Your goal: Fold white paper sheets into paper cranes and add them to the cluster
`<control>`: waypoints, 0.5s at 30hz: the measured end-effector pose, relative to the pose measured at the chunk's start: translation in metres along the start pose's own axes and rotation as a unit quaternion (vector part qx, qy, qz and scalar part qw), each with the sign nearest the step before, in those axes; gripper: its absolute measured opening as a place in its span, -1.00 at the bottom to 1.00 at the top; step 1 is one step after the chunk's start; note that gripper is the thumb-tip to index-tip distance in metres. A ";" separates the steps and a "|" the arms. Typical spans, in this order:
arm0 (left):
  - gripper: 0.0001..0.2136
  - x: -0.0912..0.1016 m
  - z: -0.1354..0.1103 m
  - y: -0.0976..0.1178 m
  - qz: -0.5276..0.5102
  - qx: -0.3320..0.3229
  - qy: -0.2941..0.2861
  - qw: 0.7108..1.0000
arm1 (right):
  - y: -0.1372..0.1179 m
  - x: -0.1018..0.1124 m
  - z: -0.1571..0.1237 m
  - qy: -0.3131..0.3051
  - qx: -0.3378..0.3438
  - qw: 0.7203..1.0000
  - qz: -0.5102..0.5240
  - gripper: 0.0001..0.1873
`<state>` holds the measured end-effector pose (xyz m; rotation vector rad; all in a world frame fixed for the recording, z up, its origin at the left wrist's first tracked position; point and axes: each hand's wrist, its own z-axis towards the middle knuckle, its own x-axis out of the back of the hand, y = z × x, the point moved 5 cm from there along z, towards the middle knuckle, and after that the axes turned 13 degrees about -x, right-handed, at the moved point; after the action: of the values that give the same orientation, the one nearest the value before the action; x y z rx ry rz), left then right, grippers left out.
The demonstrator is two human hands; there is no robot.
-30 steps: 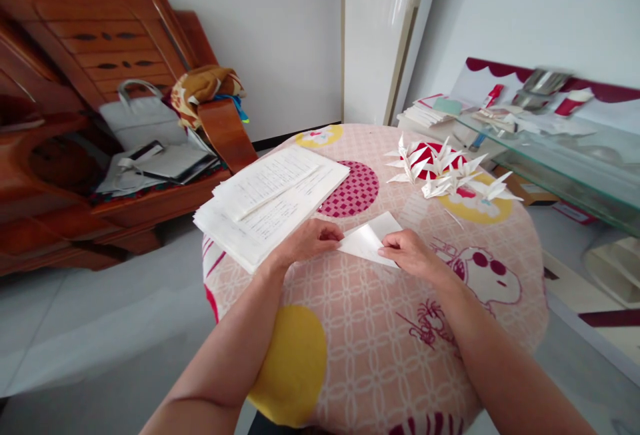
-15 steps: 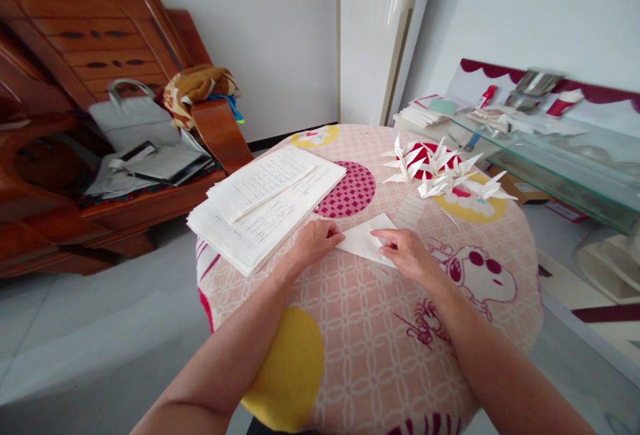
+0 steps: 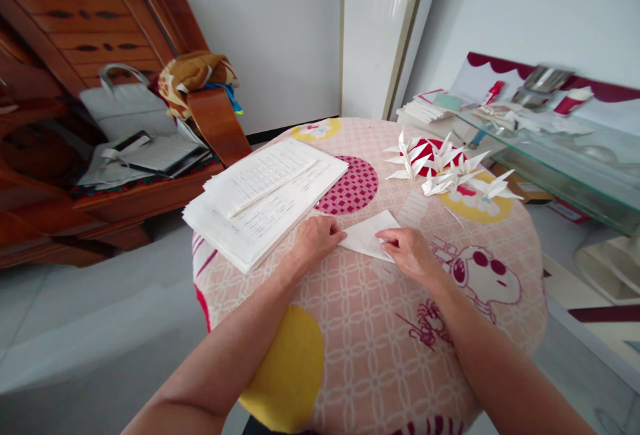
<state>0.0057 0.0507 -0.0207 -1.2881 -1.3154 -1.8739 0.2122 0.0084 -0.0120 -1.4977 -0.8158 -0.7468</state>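
Note:
A white sheet of paper (image 3: 367, 236), folded into a pointed shape, lies flat on the patterned tablecloth (image 3: 360, 328). My left hand (image 3: 319, 240) is closed at its left corner, thumb and curled fingers gripping the tip. On the right side of the paper, my right hand (image 3: 409, 250) has its index finger and thumb drawn together on the edge. The other right-hand fingers are curled under and partly hidden. Beyond the paper to the right sit several folded white paper cranes (image 3: 450, 165).
A stack of handwritten sheets (image 3: 265, 201) lies on the table's left side. A glass shelf (image 3: 560, 161) with cups and papers stands beyond the right edge. To the left is a wooden bench (image 3: 115, 201) holding a grey bag (image 3: 120, 105) and a bunched cloth (image 3: 195, 81).
My right index finger, stretched out over the paper before, is now bent closer to the thumb near the edge. My left hand keeps its place at the corner. The view has tilted down slightly.

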 end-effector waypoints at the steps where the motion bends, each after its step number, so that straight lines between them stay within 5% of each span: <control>1: -0.80 0.000 0.000 0.000 -0.002 0.001 0.001 1.000 | 0.001 0.000 0.000 -0.001 -0.001 1.000 0.000 -0.66; 15: -0.80 0.003 0.001 0.003 -0.013 0.001 0.004 1.000 | 0.001 -0.002 0.000 0.011 0.003 1.000 -0.017 -0.64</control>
<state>0.0070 0.0512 -0.0165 -1.2664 -1.3348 -1.8939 0.2120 0.0086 -0.0140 -1.4720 -0.8282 -0.7841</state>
